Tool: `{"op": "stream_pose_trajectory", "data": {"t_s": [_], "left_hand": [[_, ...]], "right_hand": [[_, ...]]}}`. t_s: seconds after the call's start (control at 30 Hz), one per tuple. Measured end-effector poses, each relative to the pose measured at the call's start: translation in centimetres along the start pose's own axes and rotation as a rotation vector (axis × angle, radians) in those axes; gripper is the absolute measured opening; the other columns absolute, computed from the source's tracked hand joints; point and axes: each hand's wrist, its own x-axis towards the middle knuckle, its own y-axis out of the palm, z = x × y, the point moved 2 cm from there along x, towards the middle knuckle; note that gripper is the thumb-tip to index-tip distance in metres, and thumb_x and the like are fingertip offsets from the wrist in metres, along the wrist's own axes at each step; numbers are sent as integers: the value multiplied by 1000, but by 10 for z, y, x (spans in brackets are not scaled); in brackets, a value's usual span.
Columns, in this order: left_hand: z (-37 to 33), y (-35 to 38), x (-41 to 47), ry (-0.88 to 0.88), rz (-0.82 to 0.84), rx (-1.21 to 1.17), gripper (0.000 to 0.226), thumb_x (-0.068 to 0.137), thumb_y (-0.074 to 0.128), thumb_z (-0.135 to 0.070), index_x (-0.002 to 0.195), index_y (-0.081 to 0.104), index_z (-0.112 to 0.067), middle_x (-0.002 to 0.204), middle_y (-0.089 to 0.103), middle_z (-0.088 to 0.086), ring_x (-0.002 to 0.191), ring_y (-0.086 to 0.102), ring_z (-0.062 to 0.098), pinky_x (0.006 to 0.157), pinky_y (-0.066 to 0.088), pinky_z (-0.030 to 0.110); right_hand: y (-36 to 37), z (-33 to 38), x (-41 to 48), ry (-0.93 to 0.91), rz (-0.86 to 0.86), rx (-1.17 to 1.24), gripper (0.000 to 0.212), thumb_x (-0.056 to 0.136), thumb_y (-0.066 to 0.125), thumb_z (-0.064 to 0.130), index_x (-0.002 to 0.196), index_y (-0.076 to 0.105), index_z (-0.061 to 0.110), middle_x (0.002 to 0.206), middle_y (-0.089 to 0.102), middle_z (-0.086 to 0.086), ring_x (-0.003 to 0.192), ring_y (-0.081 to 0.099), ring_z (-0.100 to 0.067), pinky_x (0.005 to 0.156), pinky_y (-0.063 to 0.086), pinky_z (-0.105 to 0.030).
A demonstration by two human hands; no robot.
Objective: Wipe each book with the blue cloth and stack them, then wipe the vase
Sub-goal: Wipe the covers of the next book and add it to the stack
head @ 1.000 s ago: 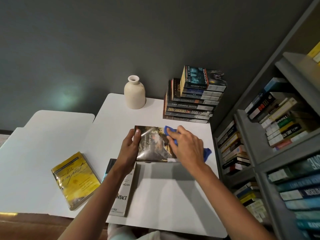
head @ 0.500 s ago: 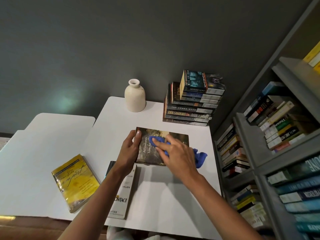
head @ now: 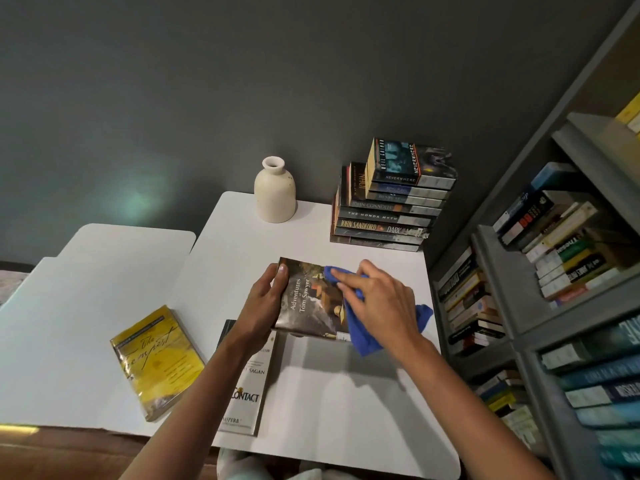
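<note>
A dark paperback, The Adventures of Tom Sawyer (head: pixel 306 299), is tilted up off the white table (head: pixel 339 403). My left hand (head: pixel 265 299) grips its left edge, thumb on the cover. My right hand (head: pixel 379 303) presses the blue cloth (head: pixel 360 336) onto the right half of the cover, and the cloth hangs past the book's lower right corner. A cream vase (head: pixel 274 192) stands at the back of the table. Right of it is a stack of several books (head: pixel 391 209) topped by Neverwhere. A white Contact book (head: pixel 246 393) and a yellow book (head: pixel 157 362) lie flat at the front left.
A second white table (head: pixel 79 306) adjoins on the left and carries part of the yellow book. A grey bookshelf (head: pixel 540 320) full of books runs along the right side, close to the table edge. A dark wall is behind.
My right hand swept the cloth left across the cover, then back toward the right and upper part. The book stays held in my left hand, tilted slightly more.
</note>
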Motion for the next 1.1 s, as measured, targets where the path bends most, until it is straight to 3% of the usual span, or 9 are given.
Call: {"op": "stream_pose_trajectory", "data": {"t_s": [0.2,0.33,0.4,0.5,0.63,0.83,1.0,1.1], "left_hand": [[-3,8,3,-56,34,-1,41,105,36,-39,119,59,-8,116,68,15,111,65,32,98,51,47],[-1,6,3,-85,28,-37,41,105,36,-38,121,56,-7,116,68,18,108,66,34,87,55,39],[-2,10,4,-87,49,-27,40,104,35,-41,120,58,-12,114,69,16,104,68,30,82,56,35],[-4,17,5,-75,88,-9,47,105,29,-43,118,62,-12,112,70,15,104,69,27,89,54,39],[-5,13,7,-82,103,-12,53,105,27,-46,122,61,-10,114,70,15,108,67,31,97,51,46],[-2,13,7,-114,175,-19,54,105,22,-48,121,61,-13,110,72,16,98,71,31,76,58,34],[-8,15,11,-139,154,-47,53,105,23,-48,123,60,-14,111,72,16,101,70,31,78,58,35],[-7,9,12,-123,142,-29,58,105,20,-48,118,64,-12,110,72,16,101,70,29,81,55,34]], "right_hand": [[10,40,2,-177,36,-16,27,87,66,35,114,67,35,79,45,9,66,51,-13,45,39,-26],[2,13,6,-64,71,-10,29,95,53,39,123,60,44,83,36,11,74,47,-12,56,31,-29],[3,17,12,-77,28,-23,28,94,54,38,121,62,41,80,34,10,70,47,-14,54,29,-28],[7,36,19,-145,37,-22,29,95,53,38,122,62,39,80,33,9,68,41,-12,52,31,-29],[4,29,18,-104,79,14,33,96,51,37,128,55,44,83,34,9,72,38,-10,59,31,-28],[1,21,9,-145,99,10,31,96,52,35,124,59,42,82,35,10,72,40,-10,58,29,-28],[3,31,32,-93,34,-10,33,95,53,35,127,56,44,83,34,7,73,38,-11,58,32,-30],[6,36,18,-214,58,5,32,94,56,31,124,60,38,82,39,5,68,42,-13,52,31,-28]]}}
